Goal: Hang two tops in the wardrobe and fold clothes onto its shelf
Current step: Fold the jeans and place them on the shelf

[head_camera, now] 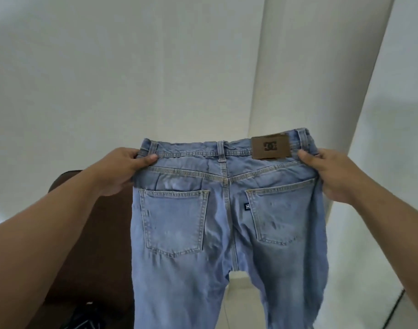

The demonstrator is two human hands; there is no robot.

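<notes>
A pair of light blue jeans [227, 222] hangs in the air in front of me, back side towards me, with two back pockets and a brown leather patch [271, 147] on the waistband. My left hand [126, 170] grips the waistband at its left end. My right hand [331, 174] grips the waistband at its right end. The legs hang straight down and run out of the bottom of the view. The wardrobe and its shelf are not in view.
A dark brown chair or seat [94, 233] stands low on the left behind my left arm, with some dark fabric [84, 317] on it. A white wall fills the background, with a white pillar [322, 79] on the right. Pale floor tiles show below.
</notes>
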